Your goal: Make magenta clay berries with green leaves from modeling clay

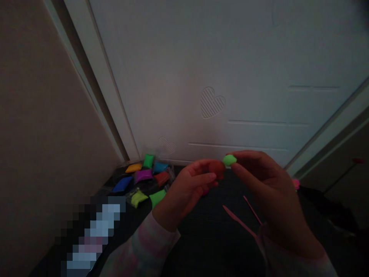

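Observation:
My left hand [193, 184] is closed around an orange-red lump of modelling clay [216, 167], held between thumb and fingers. A small light-green piece of modelling clay [230, 160] is pinched between the thumb and forefinger of my right hand [265, 184]. The green piece meets the right side of the orange-red lump, or sits just beside it; I cannot tell if they are stuck together. Below the hands, two pink modelling tools lie on the dark surface: a knife-shaped one [238, 220] and a thinner stick [251, 209]. My right wrist and sleeve partly cover them.
Several clear packets of coloured clay lie to the left, among them a blue packet [122, 185], a purple packet [143, 175] and a green packet [149, 160]. A white door panel [161, 77] with heart reliefs rises behind. A blurred-out rectangular thing [95, 238] lies at lower left.

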`<state>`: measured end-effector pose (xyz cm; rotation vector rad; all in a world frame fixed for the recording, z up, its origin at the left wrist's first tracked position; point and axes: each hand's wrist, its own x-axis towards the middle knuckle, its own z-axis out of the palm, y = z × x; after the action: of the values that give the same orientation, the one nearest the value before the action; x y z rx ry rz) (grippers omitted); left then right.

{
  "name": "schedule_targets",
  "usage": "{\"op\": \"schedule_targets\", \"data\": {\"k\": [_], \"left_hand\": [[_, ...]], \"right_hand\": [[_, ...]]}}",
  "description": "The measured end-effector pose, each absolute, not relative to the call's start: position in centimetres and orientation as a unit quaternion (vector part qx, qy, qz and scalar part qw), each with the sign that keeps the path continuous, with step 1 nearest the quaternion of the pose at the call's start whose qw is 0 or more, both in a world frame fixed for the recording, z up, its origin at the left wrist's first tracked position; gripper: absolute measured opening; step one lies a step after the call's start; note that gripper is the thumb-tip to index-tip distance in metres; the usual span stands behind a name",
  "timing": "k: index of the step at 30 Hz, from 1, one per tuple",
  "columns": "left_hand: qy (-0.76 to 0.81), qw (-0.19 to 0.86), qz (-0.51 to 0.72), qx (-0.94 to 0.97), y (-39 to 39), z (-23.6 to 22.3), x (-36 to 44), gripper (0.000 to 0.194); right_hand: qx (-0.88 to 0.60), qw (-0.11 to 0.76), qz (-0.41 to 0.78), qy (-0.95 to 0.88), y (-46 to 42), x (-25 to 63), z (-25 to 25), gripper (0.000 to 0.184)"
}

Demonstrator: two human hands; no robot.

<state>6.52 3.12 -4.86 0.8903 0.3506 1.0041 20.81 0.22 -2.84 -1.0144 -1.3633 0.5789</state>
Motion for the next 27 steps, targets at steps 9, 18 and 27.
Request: {"op": "schedule_targets", "data": {"k": [9, 18, 27], "left_hand": [[0.201, 0.766, 0.451, 0.413, 3.09, -4.89, 6.50, 0.028], [0.208, 0.755, 0.459, 0.420, 3.06, -4.89, 6.60, 0.029], [0.221, 0.737, 0.462, 0.441, 2.87, -4.82, 6.55, 0.026]], "right_hand": [[-0.446, 0.618, 0.245, -0.600, 0.20, 20.98, -2.78, 0.014], [-0.438, 0.603, 0.261, -0.614, 0.22, 20.87, -2.77, 0.014], [-0.437, 0.600, 0.284, -0.606, 0.12, 20.87, -2.77, 0.014]]}}
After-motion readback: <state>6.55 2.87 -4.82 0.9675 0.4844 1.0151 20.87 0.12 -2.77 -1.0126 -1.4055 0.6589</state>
